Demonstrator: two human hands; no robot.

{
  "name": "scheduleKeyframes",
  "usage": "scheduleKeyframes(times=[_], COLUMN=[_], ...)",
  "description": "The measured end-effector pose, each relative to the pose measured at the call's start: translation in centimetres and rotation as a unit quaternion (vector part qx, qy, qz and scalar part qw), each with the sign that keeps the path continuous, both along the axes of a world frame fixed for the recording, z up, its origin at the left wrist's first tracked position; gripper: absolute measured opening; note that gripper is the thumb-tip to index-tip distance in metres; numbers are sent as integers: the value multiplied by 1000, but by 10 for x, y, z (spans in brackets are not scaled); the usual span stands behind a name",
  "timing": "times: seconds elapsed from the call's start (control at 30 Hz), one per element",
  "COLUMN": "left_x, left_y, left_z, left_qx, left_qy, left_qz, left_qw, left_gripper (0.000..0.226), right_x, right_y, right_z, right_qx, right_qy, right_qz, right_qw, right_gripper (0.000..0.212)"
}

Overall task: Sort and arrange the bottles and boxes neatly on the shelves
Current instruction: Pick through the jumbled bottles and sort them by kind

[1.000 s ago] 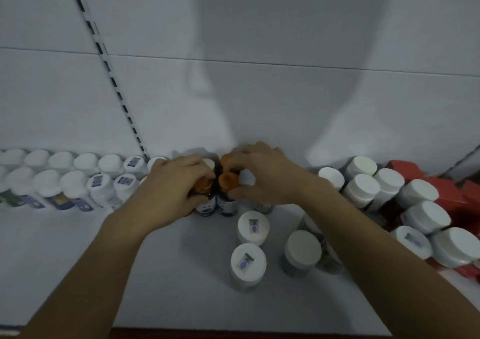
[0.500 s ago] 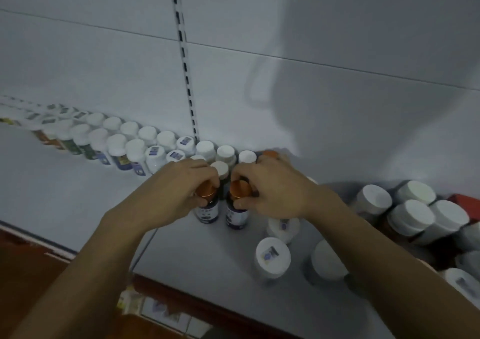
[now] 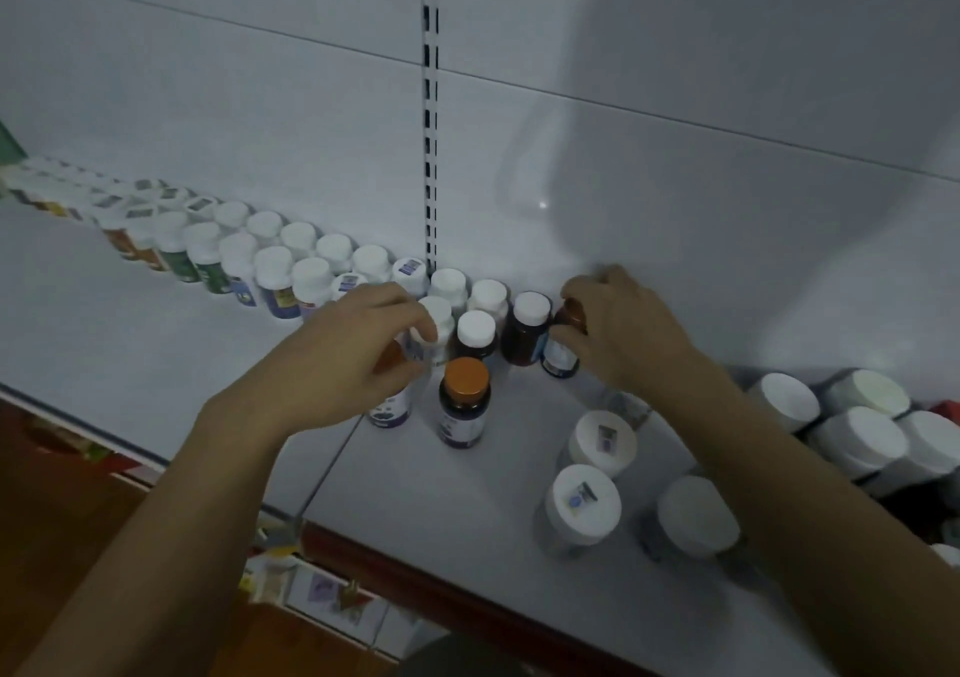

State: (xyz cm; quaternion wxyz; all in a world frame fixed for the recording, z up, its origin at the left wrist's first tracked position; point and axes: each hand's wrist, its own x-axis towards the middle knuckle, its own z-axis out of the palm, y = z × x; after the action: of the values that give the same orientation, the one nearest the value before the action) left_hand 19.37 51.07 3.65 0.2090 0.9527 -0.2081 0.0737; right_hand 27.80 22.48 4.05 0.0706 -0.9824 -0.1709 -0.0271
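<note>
Your left hand (image 3: 353, 359) is reaching in palm-down, fingers curling round an orange-capped bottle (image 3: 389, 409). Your right hand (image 3: 621, 336) is gripping a second orange-capped bottle (image 3: 561, 357), dark glass, by the far wall. A third orange-capped bottle (image 3: 464, 401) is standing free between them on the smooth white shelf (image 3: 415, 494). Round white-lidded jars (image 3: 587, 505) are sitting near right.
</note>
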Motion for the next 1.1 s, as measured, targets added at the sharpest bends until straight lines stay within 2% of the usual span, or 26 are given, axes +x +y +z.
scheduleKeyframes(times=[0.13,0.33,0.47,0.57,0.6,0.67,0.77,0.87,0.97,1.1], left_x=[6,4,-6,-17,-20,-26,-32,-30,-27,-21], left_y=[-23,-51,-59,-79,-89,-109,-135,-145,-146,-146], left_z=[9,20,29,34,33,28,13,3,1,7], left_qx=[-16,-6,-7,22,33,79,171,185,169,155], left_qy=[-38,-41,-33,-9,2,30,65,46,50,52], left_qz=[-42,-133,-157,-204,-220,-233,-215,-208,-217,-241], left_qw=[998,990,987,979,975,969,960,959,960,957], left_gripper=[21,17,8,11,15,33,56,52,43,46], right_x=[-4,-26,-37,-31,-28,-23,-23,-28,-28,-22], right_y=[2,2,10,-5,-14,-38,-65,-72,-74,-72], right_z=[-6,10,9,15,17,17,7,-10,-17,-14], right_qx=[45,122,133,175,166,84,-39,-9,34,58], right_qy=[12,82,144,150,126,76,122,181,163,132], right_qz=[9,70,127,73,46,6,-34,-31,-16,16], right_qw=[999,987,972,970,977,994,991,983,986,989], right_gripper=[20,23,29,25,25,27,45,57,56,59])
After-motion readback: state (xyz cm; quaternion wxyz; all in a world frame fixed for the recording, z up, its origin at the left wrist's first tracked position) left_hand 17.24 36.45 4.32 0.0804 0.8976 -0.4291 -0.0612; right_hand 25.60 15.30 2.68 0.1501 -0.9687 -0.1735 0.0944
